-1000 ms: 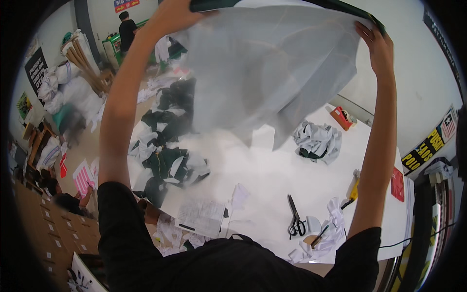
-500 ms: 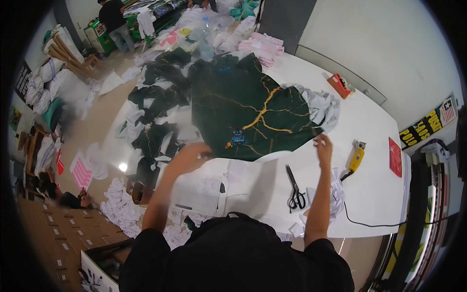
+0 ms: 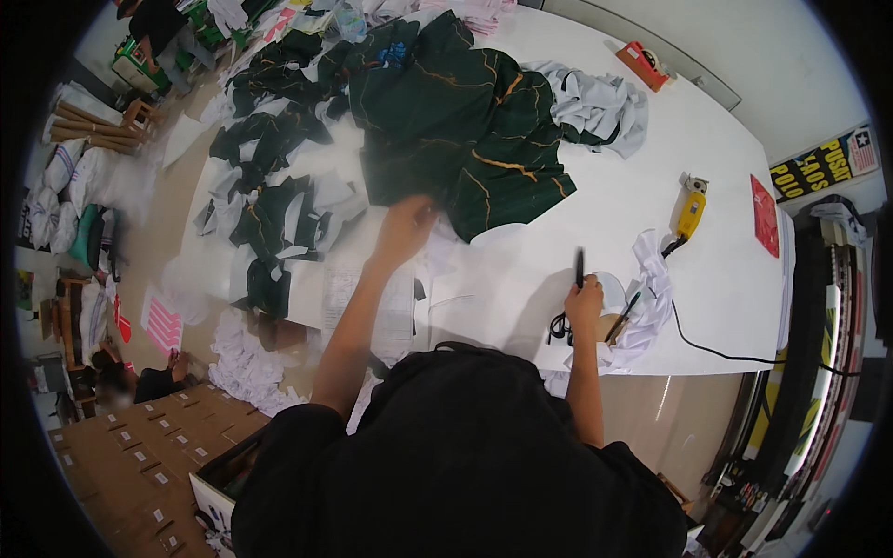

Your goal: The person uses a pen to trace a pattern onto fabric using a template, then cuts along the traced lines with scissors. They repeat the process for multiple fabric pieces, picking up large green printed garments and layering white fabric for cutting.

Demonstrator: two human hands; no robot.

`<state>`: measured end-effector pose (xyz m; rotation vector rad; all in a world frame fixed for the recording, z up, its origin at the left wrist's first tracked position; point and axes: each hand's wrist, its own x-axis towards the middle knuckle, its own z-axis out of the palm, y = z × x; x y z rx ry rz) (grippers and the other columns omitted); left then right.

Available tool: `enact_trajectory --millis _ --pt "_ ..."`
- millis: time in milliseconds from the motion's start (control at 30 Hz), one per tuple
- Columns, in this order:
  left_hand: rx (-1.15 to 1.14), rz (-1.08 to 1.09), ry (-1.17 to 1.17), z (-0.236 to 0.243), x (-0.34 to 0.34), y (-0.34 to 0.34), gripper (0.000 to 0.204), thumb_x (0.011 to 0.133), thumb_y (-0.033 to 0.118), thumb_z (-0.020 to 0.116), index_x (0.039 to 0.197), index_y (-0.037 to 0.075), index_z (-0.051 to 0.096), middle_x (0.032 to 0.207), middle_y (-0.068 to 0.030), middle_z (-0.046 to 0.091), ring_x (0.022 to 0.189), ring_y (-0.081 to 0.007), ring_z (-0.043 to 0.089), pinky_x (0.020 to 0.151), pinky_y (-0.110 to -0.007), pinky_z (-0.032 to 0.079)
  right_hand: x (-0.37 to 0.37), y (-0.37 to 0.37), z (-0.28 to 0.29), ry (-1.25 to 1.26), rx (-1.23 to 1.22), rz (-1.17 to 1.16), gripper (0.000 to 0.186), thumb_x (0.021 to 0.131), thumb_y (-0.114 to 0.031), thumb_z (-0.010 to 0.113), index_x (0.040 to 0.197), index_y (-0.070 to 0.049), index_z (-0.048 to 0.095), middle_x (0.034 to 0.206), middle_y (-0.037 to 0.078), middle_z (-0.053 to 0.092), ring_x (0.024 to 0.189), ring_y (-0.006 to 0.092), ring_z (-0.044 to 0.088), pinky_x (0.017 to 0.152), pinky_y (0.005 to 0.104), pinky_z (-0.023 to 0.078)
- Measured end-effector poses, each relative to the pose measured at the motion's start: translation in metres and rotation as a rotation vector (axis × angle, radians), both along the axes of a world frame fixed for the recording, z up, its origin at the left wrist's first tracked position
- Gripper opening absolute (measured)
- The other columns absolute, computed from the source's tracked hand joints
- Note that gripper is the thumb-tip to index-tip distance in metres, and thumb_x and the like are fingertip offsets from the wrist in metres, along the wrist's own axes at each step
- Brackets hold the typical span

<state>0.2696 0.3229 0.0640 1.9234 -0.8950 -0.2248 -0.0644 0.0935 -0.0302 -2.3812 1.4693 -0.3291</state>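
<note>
A large dark green fabric piece (image 3: 428, 112) with gold vein-like lines lies bunched on the white table (image 3: 707, 307). My left hand (image 3: 406, 228) is at its near edge, over a bit of white material; motion blurs the fingers, so their grip is unclear. Lower right, my right hand (image 3: 584, 302) is closed around the middle of black scissors (image 3: 579, 266). Their blade points away from me and the looped handles show beside my wrist. White fabric scraps (image 3: 651, 302) lie just right of that hand.
Green and white offcuts (image 3: 279, 214) heap at the left. Grey-white cloth (image 3: 600, 107) lies behind the fabric. A yellow corded electric cutter (image 3: 690, 212), a red tape dispenser (image 3: 644, 65) and a red packet (image 3: 764, 216) sit at right. Another person (image 3: 163, 37) stands far left.
My right hand has left the fabric's right edge and taken hold of the scissors, turning them. The fabric's right part has folded inward. The view has tilted, shifting the table upward.
</note>
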Motion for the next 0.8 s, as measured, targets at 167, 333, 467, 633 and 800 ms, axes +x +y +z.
enact_trajectory --millis 167,333,467,633,800 --pt "-0.055 -0.196 -0.096 0.029 -0.016 -0.024 0.016 0.082 0.005 0.068 0.095 -0.004 0.063 0.083 -0.0128 0.062 0.068 -0.023 0.06 0.063 -0.032 0.048 0.036 0.029 0.045 -0.183 -0.028 0.134 0.063 0.082 -0.02 0.076 0.133 0.001 0.046 0.128 0.022 0.051 0.106 0.0356 0.059 0.085 0.0442 0.051" --pt "-0.087 -0.385 -0.197 0.054 -0.068 -0.045 0.02 0.075 0.002 0.069 0.094 0.001 0.065 0.092 -0.0111 0.058 0.082 -0.0261 0.061 0.07 -0.036 0.049 0.109 0.087 0.137 -0.789 0.641 0.458 0.053 0.085 -0.005 0.07 0.133 0.0 0.048 0.119 0.015 0.059 0.084 0.0176 0.065 0.073 0.0298 0.053" --pt "-0.225 -0.248 -0.319 0.061 -0.084 -0.041 0.028 0.076 0.011 0.074 0.102 0.007 0.064 0.102 -0.0083 0.057 0.098 -0.0277 0.056 0.085 -0.042 0.043 0.101 0.065 0.138 -0.859 0.587 0.433 0.028 0.089 0.006 0.055 0.116 0.002 0.06 0.093 0.008 0.066 0.078 0.0113 0.064 0.074 0.026 0.051" --pt "0.054 -0.092 -0.447 -0.038 -0.06 -0.051 0.046 0.071 0.007 0.074 0.115 0.009 0.06 0.113 -0.0068 0.058 0.109 -0.0269 0.054 0.096 -0.042 0.036 0.079 0.055 0.189 -0.831 0.499 0.518 0.021 0.084 0.006 0.057 0.104 0.003 0.064 0.085 0.007 0.066 0.078 0.0117 0.062 0.071 0.0259 0.05" --pt "0.077 0.159 -0.357 -0.092 0.002 -0.043 0.048 0.068 -0.002 0.067 0.114 0.01 0.062 0.112 -0.0063 0.063 0.107 -0.027 0.058 0.093 -0.043 0.038 0.041 0.027 0.25 -0.767 0.225 0.4 0.018 0.079 0.01 0.058 0.093 0.003 0.067 0.088 0.003 0.064 0.08 0.0103 0.059 0.073 0.0238 0.047"
